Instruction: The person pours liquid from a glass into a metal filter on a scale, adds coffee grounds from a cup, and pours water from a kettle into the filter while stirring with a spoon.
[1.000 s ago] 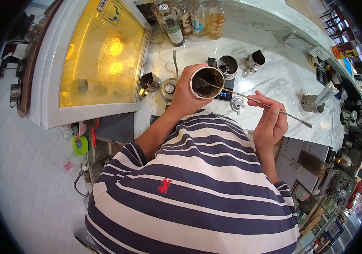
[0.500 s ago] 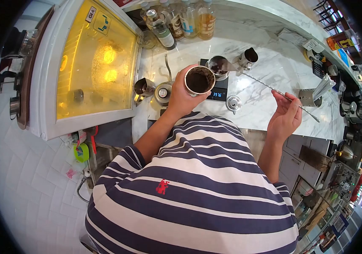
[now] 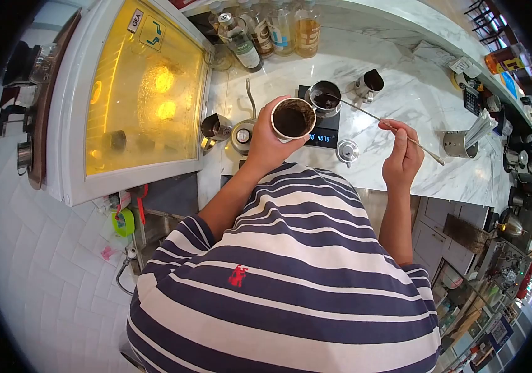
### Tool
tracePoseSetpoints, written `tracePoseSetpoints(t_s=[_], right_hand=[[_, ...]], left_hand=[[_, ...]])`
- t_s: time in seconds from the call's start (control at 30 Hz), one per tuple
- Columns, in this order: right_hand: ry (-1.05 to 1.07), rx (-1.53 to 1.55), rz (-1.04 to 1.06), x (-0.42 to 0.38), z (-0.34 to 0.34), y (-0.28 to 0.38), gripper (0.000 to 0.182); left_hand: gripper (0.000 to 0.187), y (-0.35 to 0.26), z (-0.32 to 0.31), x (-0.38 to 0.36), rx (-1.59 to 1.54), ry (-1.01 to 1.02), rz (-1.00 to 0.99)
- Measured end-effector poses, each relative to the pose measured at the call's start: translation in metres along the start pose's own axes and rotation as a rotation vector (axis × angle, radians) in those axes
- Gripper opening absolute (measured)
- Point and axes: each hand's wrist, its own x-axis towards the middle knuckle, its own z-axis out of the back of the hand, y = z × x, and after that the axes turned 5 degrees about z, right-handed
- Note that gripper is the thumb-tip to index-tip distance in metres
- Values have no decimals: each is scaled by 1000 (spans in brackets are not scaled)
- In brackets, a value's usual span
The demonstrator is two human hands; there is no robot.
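My left hand (image 3: pixel 268 140) is wrapped round a pale-rimmed cup (image 3: pixel 293 118) with dark brown contents and residue on its inner wall. Between the fingers of my right hand (image 3: pixel 402 155) is a long twisted bar spoon (image 3: pixel 416 145). Its far end reaches into a round metal pot (image 3: pixel 326 91) holding something dark. That pot stands on a black digital scale (image 3: pixel 321 138) with a lit display reading about 407.9. A small metal lid (image 3: pixel 347 151) with a knob lies beside the scale.
Left of the cup are a gooseneck kettle (image 3: pixel 242 134) and a metal pitcher (image 3: pixel 215 127). Another pitcher (image 3: pixel 370 84) stands behind the spoon. Several bottles (image 3: pixel 307 31) line the back, a yellow-lit glass-door fridge (image 3: pixel 148 93) the left. At right is a metal canister (image 3: pixel 459 144).
My right hand has moved left, bringing the spoon's end into the metal pot. The scale's reading has risen from about 397.6. My left hand still holds the cup in nearly the same place.
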Motion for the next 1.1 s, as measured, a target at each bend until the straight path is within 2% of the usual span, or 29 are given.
tracePoseSetpoints(t_s=[0.3, 0.43, 0.57, 0.67, 0.77, 0.9, 1.1], right_hand=[[-49, 61, 23, -2, 5, 7, 29], [-161, 105, 58, -2, 11, 17, 32], [-280, 293, 65, -1, 18, 34, 36], [-265, 415, 87, -4, 23, 49, 36], [-159, 487, 178, -3, 16, 61, 34], [-111, 358, 195, -7, 3, 69, 31], [-120, 222, 215, -10, -13, 75, 28]], left_hand=[[86, 4, 2, 1, 139, 66, -55], [86, 6, 3, 0, 161, 60, -56], [86, -3, 3, 0, 143, 71, -53], [87, -11, 1, 1, 14, 96, -3], [88, -20, -4, 5, -41, 88, -26], [84, -30, -14, 10, -112, 39, -101], [88, -35, -15, 9, -87, 50, -145]])
